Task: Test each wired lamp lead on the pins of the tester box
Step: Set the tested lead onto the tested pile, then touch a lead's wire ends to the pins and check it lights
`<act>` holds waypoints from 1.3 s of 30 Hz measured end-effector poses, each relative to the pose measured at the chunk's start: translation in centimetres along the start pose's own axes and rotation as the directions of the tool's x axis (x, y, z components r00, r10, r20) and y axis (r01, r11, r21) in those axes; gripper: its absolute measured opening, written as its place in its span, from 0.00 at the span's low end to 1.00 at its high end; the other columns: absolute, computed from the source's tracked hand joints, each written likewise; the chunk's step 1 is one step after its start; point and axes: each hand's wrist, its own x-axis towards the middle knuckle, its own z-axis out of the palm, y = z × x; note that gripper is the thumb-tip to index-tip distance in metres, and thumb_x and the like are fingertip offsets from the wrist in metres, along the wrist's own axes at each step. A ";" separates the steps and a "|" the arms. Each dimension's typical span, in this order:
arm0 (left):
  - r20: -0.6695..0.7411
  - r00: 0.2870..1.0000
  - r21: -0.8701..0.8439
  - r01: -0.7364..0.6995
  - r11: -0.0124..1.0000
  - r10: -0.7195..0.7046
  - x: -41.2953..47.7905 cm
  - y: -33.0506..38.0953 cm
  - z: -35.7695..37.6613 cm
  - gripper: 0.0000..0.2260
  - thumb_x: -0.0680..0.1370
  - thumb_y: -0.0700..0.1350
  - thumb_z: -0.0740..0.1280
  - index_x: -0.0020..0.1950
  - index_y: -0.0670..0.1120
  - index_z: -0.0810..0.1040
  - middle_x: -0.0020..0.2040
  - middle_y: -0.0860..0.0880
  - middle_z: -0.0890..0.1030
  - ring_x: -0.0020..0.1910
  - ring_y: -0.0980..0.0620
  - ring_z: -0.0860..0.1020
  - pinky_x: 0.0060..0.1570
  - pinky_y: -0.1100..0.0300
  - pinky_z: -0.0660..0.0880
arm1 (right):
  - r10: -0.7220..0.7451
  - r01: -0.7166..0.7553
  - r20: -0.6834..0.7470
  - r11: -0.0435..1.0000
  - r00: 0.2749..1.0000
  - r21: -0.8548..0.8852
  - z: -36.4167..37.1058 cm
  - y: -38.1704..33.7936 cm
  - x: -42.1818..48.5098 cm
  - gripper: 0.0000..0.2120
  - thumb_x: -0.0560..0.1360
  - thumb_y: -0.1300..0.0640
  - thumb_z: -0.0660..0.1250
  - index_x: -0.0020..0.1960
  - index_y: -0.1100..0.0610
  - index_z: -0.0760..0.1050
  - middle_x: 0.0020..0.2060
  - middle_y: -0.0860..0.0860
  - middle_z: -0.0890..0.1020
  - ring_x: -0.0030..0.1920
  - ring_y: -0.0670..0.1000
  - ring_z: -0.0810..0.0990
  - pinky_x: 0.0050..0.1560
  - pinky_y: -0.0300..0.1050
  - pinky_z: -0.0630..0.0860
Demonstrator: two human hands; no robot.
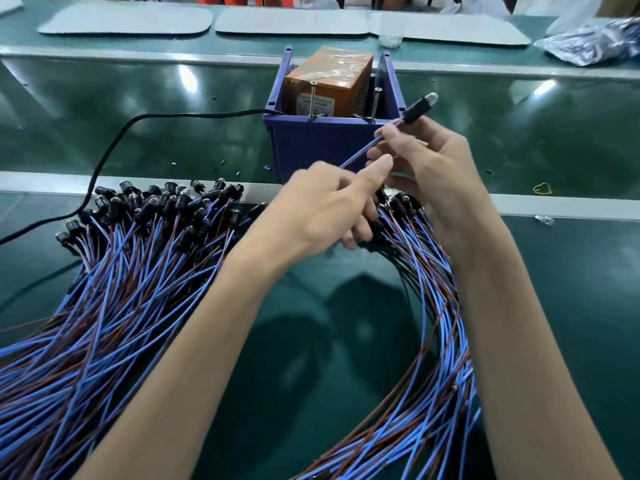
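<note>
Observed at the green-matted counter (554, 271): one wired lamp lead (417, 107), blue and brown wire ending in a black holder with a clear bulb, is lifted out of the stock and held in the air just in front of the tester box (329, 84). The box is orange, wrapped in tape, and sits inside a blue plastic bin (311, 143).

The right hand (426, 168) pinches the lead between thumb and forefinger just below the holder, bulb pointing up and away. The left hand (322, 206) has its fingers closed on the same wire lower down, forefinger extended along it. Its remaining fingers curl towards the bundle beneath, and whether they hold more wires cannot be told.

Two upright metal pins (313, 98) stand at the front of the box. Nothing touches them, and the bulb is unlit.

Assessment: this is the pick-and-present step for one lead, with contact not yet made. The next move calls for bringing the lead's bare ends onto the two pins, one to each. Those ends are not in view.

A large heap of leads (138, 254) lies to the left and a curved bundle (433, 289) to the right. A black cable (114, 143) runs into the bin.
</note>
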 end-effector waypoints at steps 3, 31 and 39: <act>0.048 0.983 0.001 0.176 0.984 -0.176 0.5 -0.3 0.4 0.31 0.71 0.71 0.51 0.41 0.49 0.81 0.39 0.50 0.85 0.39 0.51 0.83 0.52 0.53 0.76 | -0.076 0.085 -0.111 0.993 0.991 0.080 0.0 -0.3 0.0 0.10 0.79 0.57 0.65 0.39 0.54 0.75 0.28 0.46 0.79 0.29 0.43 0.76 0.32 0.35 0.71; -0.512 0.859 -0.457 -0.258 0.851 -0.015 0.6 0.2 -0.7 0.13 0.84 0.47 0.56 0.48 0.48 0.78 0.32 0.56 0.81 0.25 0.62 0.72 0.29 0.69 0.70 | -0.087 0.226 -0.317 0.872 0.944 0.434 0.0 -0.6 0.3 0.11 0.82 0.58 0.58 0.41 0.57 0.68 0.25 0.46 0.60 0.25 0.44 0.56 0.22 0.34 0.59; -0.290 0.956 -0.231 -0.107 0.967 0.037 0.7 -0.6 -0.7 0.11 0.79 0.49 0.67 0.39 0.46 0.82 0.25 0.55 0.79 0.22 0.63 0.72 0.26 0.72 0.67 | -0.024 0.028 -0.037 0.993 0.999 0.116 0.4 0.0 -0.1 0.09 0.78 0.55 0.66 0.42 0.57 0.81 0.29 0.52 0.55 0.29 0.48 0.51 0.23 0.36 0.50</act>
